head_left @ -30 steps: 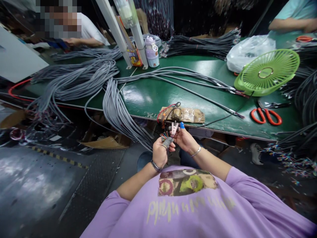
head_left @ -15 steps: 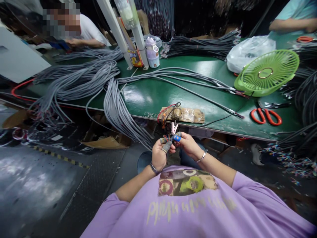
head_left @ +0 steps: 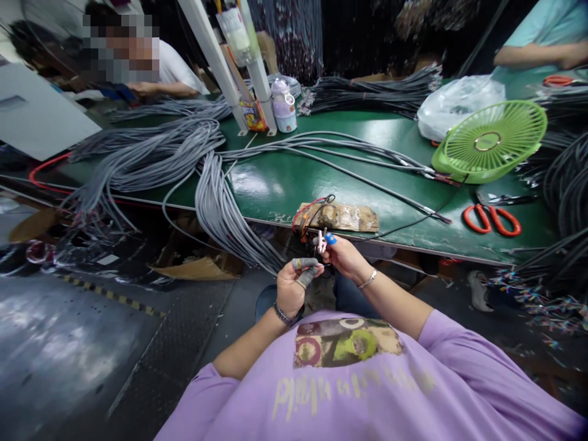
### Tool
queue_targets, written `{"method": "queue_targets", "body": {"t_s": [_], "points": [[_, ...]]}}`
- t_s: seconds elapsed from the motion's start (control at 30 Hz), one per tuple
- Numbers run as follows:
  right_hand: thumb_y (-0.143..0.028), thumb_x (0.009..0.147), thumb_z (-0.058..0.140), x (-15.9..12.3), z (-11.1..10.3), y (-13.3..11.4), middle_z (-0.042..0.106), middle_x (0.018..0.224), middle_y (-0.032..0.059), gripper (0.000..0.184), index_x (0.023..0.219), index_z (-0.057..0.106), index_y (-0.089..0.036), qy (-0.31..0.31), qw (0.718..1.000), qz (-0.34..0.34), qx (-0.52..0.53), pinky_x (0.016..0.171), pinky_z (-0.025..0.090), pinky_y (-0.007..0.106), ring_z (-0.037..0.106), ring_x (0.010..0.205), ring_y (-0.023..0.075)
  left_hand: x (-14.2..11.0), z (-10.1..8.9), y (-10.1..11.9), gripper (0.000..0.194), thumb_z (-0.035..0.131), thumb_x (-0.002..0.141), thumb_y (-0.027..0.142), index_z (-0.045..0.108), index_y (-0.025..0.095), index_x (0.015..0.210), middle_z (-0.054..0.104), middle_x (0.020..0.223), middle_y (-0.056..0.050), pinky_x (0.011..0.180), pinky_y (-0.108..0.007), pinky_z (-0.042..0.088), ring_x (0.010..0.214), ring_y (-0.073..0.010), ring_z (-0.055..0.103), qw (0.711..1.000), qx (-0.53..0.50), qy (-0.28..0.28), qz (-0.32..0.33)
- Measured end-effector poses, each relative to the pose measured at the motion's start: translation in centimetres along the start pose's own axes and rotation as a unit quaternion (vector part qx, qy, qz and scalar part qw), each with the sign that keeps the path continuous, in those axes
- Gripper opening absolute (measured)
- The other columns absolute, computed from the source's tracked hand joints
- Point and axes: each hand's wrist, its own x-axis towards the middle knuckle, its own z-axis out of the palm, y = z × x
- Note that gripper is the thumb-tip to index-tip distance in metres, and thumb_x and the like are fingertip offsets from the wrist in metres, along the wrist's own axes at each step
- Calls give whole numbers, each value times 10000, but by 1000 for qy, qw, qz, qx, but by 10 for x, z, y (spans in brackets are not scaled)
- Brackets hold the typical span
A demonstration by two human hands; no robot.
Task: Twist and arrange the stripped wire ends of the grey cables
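In front of my body, at the edge of the green bench, both my hands are close together. My left hand [head_left: 291,288] is closed in a pinch, with grey coverings on its fingers. Thin coloured wires [head_left: 323,264] show at its fingertips, partly hidden. My right hand [head_left: 348,258], with a blue covering on one finger, has its thumb and finger closed at a small pink clip [head_left: 320,242]. Just beyond is a tape-wrapped wooden block [head_left: 349,217] with red and black leads, lying along the bench edge.
Grey cables [head_left: 218,202] hang over the edge on the left. Orange-handled scissors [head_left: 491,219], a green fan [head_left: 489,142] and a plastic bag [head_left: 459,105] lie at right. A bottle [head_left: 283,107] stands by the post. Two other people sit across the bench.
My right hand has moved slightly up and away from my left, onto the pink clip. The fan of coloured wires between my hands no longer shows as before. The view has shifted slightly.
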Motion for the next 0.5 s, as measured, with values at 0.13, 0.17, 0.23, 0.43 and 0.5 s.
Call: {"method": "queue_targets", "body": {"t_s": [0.13,0.17,0.23,0.43,0.5], "points": [[-630,724,599,5,4,4,540,556,-9,469,641,614,-168,63,993,-81,-64,490,342,226,409,493,85,4,5,-1,237,806,612,298,704,177,789,725,740,-33,716,-307,568,691,-163,686,1000,6,9,-4],[-645,731,579,6,4,6,553,570,-3,484,665,623,-168,56,996,-62,-40,502,361,231,431,505,91,5,6,-1,240,806,611,298,703,176,791,724,734,-32,709,-308,569,683,-163,685,1000,5,6,-6],[-645,736,580,10,5,7,590,621,12,483,748,643,-166,31,999,-1,35,524,402,243,481,533,106,6,7,-3,237,803,616,293,701,175,794,723,730,-27,699,-305,569,666,-159,682,1000,5,1,-9],[-547,762,631,17,13,4,616,645,28,398,744,644,-150,56,985,57,154,499,409,234,513,545,111,8,10,-7,215,793,627,260,693,175,798,722,722,-16,668,-270,559,652,-144,679,1000,5,-12,-22],[-544,766,628,15,15,3,615,640,26,397,739,642,-148,61,983,60,162,495,409,231,510,540,109,8,9,-9,222,794,625,256,690,170,800,722,718,-20,659,-268,557,648,-145,680,1000,2,-13,-29]]}}
